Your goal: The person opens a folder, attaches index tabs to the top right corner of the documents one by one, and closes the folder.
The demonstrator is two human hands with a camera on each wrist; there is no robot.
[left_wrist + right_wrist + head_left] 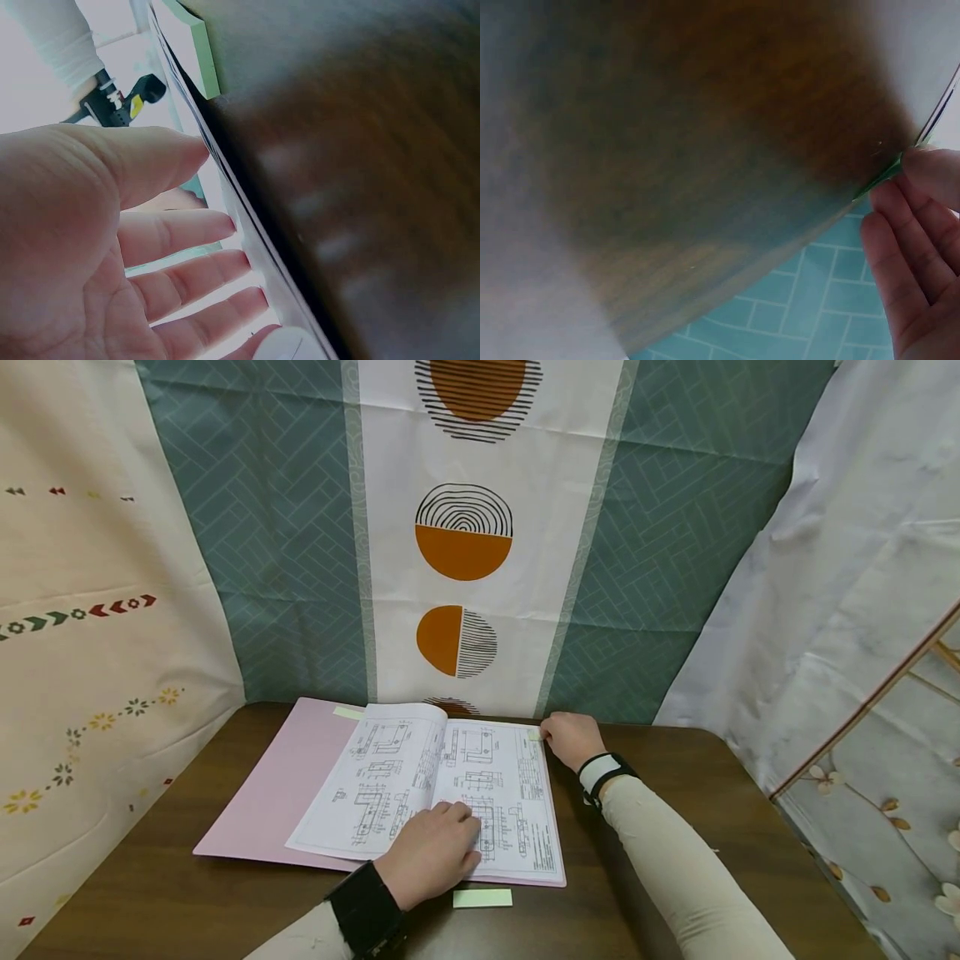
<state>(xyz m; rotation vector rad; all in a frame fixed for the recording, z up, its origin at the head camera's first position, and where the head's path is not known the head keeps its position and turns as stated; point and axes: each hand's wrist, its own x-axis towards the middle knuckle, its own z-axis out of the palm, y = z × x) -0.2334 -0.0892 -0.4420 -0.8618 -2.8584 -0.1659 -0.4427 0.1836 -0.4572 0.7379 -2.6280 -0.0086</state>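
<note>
A pink folder [262, 802] lies spread on the table, holding white sheets of technical drawings [517, 777]. My left hand [435, 852] rests on the lower part of the right page, its fingers extended; in the left wrist view the fingertips [217, 225] press on the paper near its edge. At the upper right edge of that page, my right hand [573, 739] pinches a green sticky note [534, 735]. The right wrist view has this note [881, 178] folded thin between thumb and fingers, sticking out past the page edge.
A pad of green sticky notes [482, 898] lies on the table just in front of the folder. Another green sticky note [348, 712] is on the pink cover's top edge. The brown table [660, 777] meets a patterned curtain [300, 568] at the back.
</note>
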